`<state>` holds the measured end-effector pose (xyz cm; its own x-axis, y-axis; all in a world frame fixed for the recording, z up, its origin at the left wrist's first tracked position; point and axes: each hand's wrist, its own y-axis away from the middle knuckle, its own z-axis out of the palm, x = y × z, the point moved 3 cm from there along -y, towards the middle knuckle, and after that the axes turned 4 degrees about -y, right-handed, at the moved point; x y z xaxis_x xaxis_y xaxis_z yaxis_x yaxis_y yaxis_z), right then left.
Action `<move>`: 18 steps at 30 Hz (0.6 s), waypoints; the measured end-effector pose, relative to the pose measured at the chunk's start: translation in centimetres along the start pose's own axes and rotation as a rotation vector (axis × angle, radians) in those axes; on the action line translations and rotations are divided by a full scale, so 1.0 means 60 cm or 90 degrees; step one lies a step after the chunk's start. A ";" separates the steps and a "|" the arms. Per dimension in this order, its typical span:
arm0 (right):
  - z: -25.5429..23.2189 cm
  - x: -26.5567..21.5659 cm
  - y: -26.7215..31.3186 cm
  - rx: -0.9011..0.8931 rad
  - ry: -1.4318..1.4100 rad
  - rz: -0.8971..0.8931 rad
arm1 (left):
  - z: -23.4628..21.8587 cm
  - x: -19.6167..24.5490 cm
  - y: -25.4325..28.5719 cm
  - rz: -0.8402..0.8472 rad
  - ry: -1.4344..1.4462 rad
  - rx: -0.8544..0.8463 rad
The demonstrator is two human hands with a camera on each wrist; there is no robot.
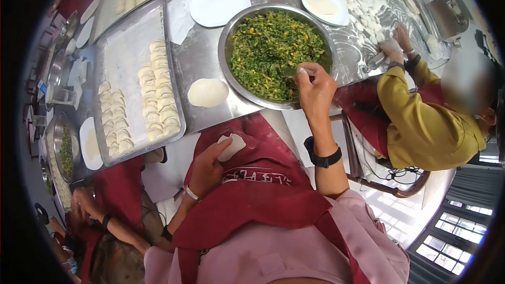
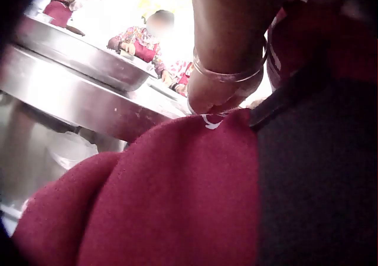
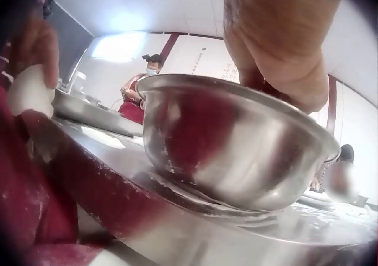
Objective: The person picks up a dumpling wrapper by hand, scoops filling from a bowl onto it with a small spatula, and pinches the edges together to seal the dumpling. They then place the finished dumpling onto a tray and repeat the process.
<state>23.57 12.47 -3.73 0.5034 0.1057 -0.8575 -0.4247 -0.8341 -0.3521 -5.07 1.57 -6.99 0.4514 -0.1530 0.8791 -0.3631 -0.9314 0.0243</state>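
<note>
A round dough wrapper (image 1: 232, 147) is held between the thumb and fingers of my left hand (image 1: 206, 168), above the red apron and below the table edge. My right hand (image 1: 316, 87) is over the right rim of a steel bowl (image 1: 225, 52), its fingers curled round a thin utensil whose end is at the chopped green and yellow filling (image 1: 273, 52). Most of that utensil is hidden. The right wrist view shows the bowl (image 3: 230, 142) from the side, my right hand (image 3: 283, 47) above it and the wrapper (image 3: 32, 92) at the left. The left wrist view hides my left fingertips.
Left of the bowl, one loose wrapper (image 1: 208, 92) lies on the steel table. Further left, a tray (image 1: 179, 100) holds rows of dumplings. A white plate (image 1: 220, 5) and a plate with wrappers (image 1: 336, 14) stand behind. A person in yellow (image 1: 421, 121) works at the right.
</note>
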 end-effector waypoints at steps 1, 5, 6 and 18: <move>0.009 0.002 -0.001 -0.003 -0.031 0.027 | -0.008 0.010 -0.001 0.012 -0.040 0.010; 0.028 -0.001 -0.009 -0.025 -0.106 0.107 | -0.025 0.032 0.000 0.036 -0.094 0.025; 0.031 -0.003 -0.011 -0.031 -0.115 0.120 | -0.029 0.038 0.000 0.050 -0.118 0.028; 0.049 0.013 -0.026 -0.049 -0.354 0.339 | -0.064 0.093 -0.026 0.048 -0.025 0.122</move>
<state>22.40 15.42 -4.94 -0.2152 -0.0807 -0.9732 -0.4397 -0.8818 0.1703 -5.10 3.40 -0.30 0.4621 -0.2333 0.8556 -0.2372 -0.9621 -0.1343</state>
